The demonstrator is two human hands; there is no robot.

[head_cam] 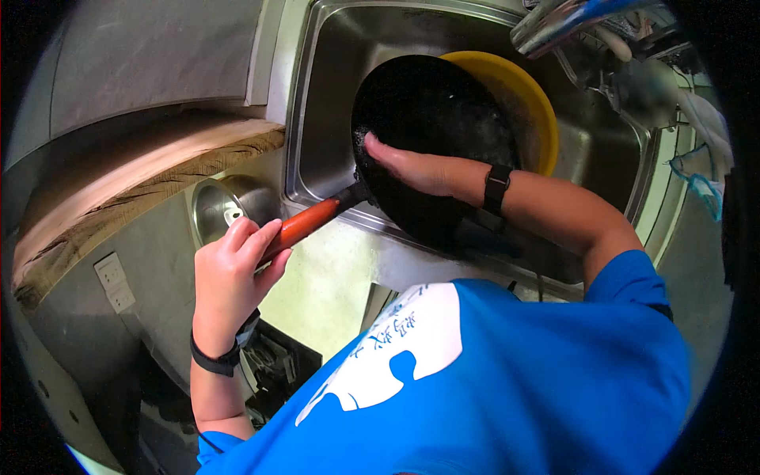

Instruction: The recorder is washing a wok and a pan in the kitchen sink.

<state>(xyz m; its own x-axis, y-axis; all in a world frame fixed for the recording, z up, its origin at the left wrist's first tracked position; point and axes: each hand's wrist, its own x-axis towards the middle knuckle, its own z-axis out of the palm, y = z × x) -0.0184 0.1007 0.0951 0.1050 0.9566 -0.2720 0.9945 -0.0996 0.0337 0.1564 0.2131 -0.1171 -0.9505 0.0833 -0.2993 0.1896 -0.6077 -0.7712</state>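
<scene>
A large black pan (439, 101), apparently a wok, is tilted over the stainless steel sink (332, 71). Its reddish-brown handle (309, 222) runs toward the lower left, and my left hand (234, 261) is closed around the end of it. My right hand (415, 169) lies over the dark surface of the pan, its thumb close to the left rim. The fingers of that hand are mostly out of sight, so whether they hold anything is unclear. Wet, whitish patches show on the black surface. Partly behind the pan, a yellow basin (543, 107) sits in the sink.
To the left, a metal bowl (237, 202) stands near a thick wooden board (154, 172). A wall socket (114, 282) is below the board. At upper right are a shiny metal cylinder (552, 27) and a hanging cloth (706, 124). A pale counter (323, 285) borders the sink.
</scene>
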